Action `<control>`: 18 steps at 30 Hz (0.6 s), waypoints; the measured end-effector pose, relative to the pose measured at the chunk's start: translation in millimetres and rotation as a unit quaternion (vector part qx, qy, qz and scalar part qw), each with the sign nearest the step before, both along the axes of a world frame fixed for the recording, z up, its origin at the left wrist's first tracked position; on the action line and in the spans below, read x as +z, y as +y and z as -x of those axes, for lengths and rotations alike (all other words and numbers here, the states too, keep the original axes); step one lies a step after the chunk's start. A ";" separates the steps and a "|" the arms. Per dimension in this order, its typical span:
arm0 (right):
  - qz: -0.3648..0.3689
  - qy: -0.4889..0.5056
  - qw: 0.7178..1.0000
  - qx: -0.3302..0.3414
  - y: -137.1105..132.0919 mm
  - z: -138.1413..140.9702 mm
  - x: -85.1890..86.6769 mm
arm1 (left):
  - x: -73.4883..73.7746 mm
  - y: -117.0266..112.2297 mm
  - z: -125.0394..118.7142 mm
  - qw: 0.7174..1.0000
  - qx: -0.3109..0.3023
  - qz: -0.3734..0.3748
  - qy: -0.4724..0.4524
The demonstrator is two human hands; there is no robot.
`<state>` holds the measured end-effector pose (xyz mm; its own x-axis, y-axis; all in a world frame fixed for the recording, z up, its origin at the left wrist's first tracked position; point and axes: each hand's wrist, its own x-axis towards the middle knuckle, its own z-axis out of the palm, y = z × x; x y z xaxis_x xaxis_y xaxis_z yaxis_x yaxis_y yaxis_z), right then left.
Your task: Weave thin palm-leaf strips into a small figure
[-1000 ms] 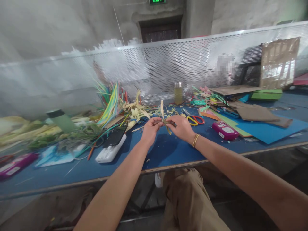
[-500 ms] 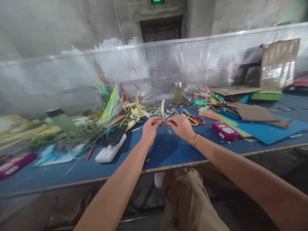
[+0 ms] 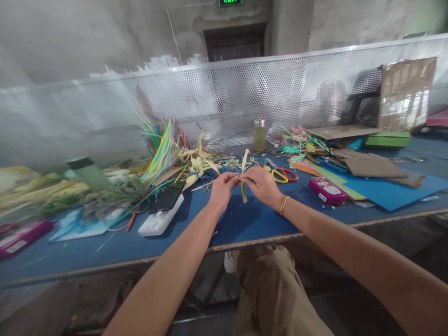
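Between my two hands, above the blue tabletop, is a pale dried husk strip (image 3: 244,192); one end stands up over my fingers and the other hangs below them. My left hand (image 3: 223,186) pinches it from the left, fingertips closed. From the other side my right hand (image 3: 261,182), with a gold bracelet at the wrist, pinches the same strip. The fingertips of both hands meet at its middle and hide that part. Just behind lies a heap of similar pale husks (image 3: 196,169). Scissors (image 3: 285,176) with yellow and red handles rest right of my right hand.
A phone (image 3: 167,198) lies on a white device (image 3: 161,221) at left, near coloured pipe cleaners (image 3: 161,149). A small jar (image 3: 259,135) stands behind. To the right are a purple box (image 3: 327,190), coloured paper (image 3: 388,196) and cardboard (image 3: 374,165). A perforated metal screen (image 3: 241,98) borders the back.
My left hand has shifted right, so its fingertips now meet those of my right hand. The husk strip has moved slightly right, and its lower end hangs further down.
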<state>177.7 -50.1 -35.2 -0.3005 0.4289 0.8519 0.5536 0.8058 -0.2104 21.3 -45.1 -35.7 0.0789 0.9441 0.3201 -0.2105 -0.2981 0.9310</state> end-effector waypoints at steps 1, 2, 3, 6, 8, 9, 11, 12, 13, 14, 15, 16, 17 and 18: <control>0.004 0.005 1.000 -0.001 0.2 0.0 -0.4 | -0.3 0.5 -0.1 1.000 0.000 0.005 -0.010; 0.009 0.011 1.000 -0.003 0.4 -0.1 -1.0 | -0.5 1.1 0.1 1.000 0.000 0.010 -0.020; 0.017 0.018 1.000 -0.005 0.6 -0.3 -1.7 | -0.7 1.6 0.6 0.999 -0.001 0.014 -0.029; 0.046 0.038 0.998 -0.013 1.2 -1.4 -3.9 | -0.8 2.4 2.6 0.999 -0.005 0.020 -0.033; 0.049 0.041 0.998 -0.017 1.4 -2.2 -4.4 | -0.5 2.0 3.3 0.999 -0.008 0.019 -0.027; 0.042 0.042 0.998 -0.017 1.5 -2.5 -4.3 | -0.3 1.5 3.4 1.000 -0.009 0.018 -0.024; 0.024 0.045 0.999 -0.017 1.5 -2.6 -3.6 | 0.3 0.3 2.9 1.000 -0.012 0.015 -0.024; 0.016 0.045 0.999 -0.015 1.6 -2.5 -3.1 | 0.6 -0.3 2.5 1.000 -0.013 0.013 -0.025; 0.011 0.043 0.999 -0.010 1.6 -2.3 -2.7 | 1.0 -1.0 2.1 1.000 -0.013 0.013 -0.025; 0.010 0.038 0.999 -0.004 1.6 -2.1 -2.4 | 1.4 -1.6 1.8 1.000 -0.011 0.013 -0.024; 0.010 0.033 0.999 0.004 1.6 -1.9 -2.2 | 1.8 -2.1 1.6 1.000 -0.007 0.013 -0.022; 0.011 0.030 0.999 0.013 1.6 -1.8 -2.1 | 2.2 -2.6 1.5 1.000 -0.003 0.013 -0.019; 0.012 0.029 0.999 0.021 1.5 -1.8 -2.1 | 2.4 -3.0 1.5 1.000 0.002 0.013 -0.013; 0.012 0.030 0.999 0.028 1.5 -2.0 -2.2 | 2.5 -3.3 1.6 1.000 0.006 0.011 -0.008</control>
